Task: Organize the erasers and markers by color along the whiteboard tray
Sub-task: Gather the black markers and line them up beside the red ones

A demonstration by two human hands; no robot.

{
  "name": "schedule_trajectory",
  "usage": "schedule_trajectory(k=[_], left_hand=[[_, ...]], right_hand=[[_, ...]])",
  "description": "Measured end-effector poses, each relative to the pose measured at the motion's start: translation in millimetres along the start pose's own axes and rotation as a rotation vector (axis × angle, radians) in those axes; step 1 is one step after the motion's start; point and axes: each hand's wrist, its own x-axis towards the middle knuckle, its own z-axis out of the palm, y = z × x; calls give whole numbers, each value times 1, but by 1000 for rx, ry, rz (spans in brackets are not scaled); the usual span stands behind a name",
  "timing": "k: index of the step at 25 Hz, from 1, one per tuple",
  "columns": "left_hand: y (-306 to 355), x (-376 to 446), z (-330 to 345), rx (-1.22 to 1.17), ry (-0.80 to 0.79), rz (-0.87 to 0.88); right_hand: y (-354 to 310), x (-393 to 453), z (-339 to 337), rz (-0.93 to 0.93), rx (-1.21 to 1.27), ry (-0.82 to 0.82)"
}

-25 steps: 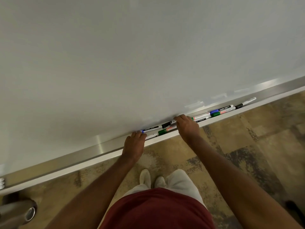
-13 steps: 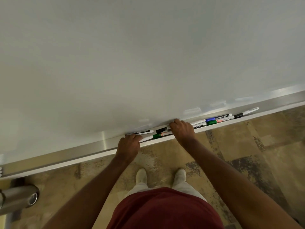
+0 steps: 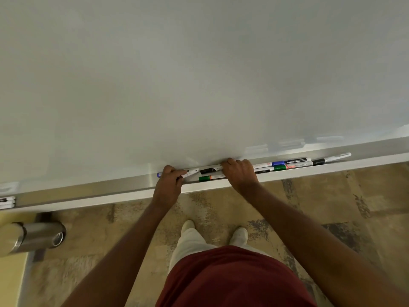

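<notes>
This looks like an office or classroom. A large blank whiteboard (image 3: 199, 74) fills the wall, with a long metal tray (image 3: 88, 191) along its bottom edge holding several dry-erase markers (image 3: 292, 164). Below lies mottled tan and grey carpet (image 3: 332, 200) of the commercial tile kind, and a brushed-steel cylinder (image 3: 37, 238) lies at the left beside a yellow surface (image 3: 8, 282).

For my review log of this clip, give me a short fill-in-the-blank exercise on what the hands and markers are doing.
1. The left hand holds a marker with a ____ cap.
2. The right hand rests on markers in the ____.
3. Between the hands, the marker nearest the tray edge has a ____ cap.

Missing words: blue; tray; green
</notes>
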Motion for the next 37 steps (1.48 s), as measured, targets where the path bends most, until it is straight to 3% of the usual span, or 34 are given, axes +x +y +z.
schedule_trajectory(k=[4,7,9,13,17,22,26,30,35,37], left_hand=[[23,-6,-1,-409,201,-206],[48,-3,0,-793,242,-318],[67,0,6,-927,211,-319],[107,7,28,-1250,54,-310],[141,17,47,-1386,-69,-312],[173,24,69,-1387,-169,-319],[193,29,83,-1396,-256,-352],[213,36,100,-1280,-249,-370],[225,42,112,-1234,-266,-373],[226,43,117,-1201,-266,-386]], right_hand=[[12,-14,-7,52,314,259],[15,-26,-15,94,673,386],[11,-32,-23,152,939,362],[9,-49,-34,213,1314,153],[28,-68,-32,308,1469,102],[61,-88,-26,372,1592,105],[87,-97,-20,417,1518,96],[130,-109,-10,450,1229,126],[212,-131,15,680,766,340],[237,-135,23,701,610,288]])
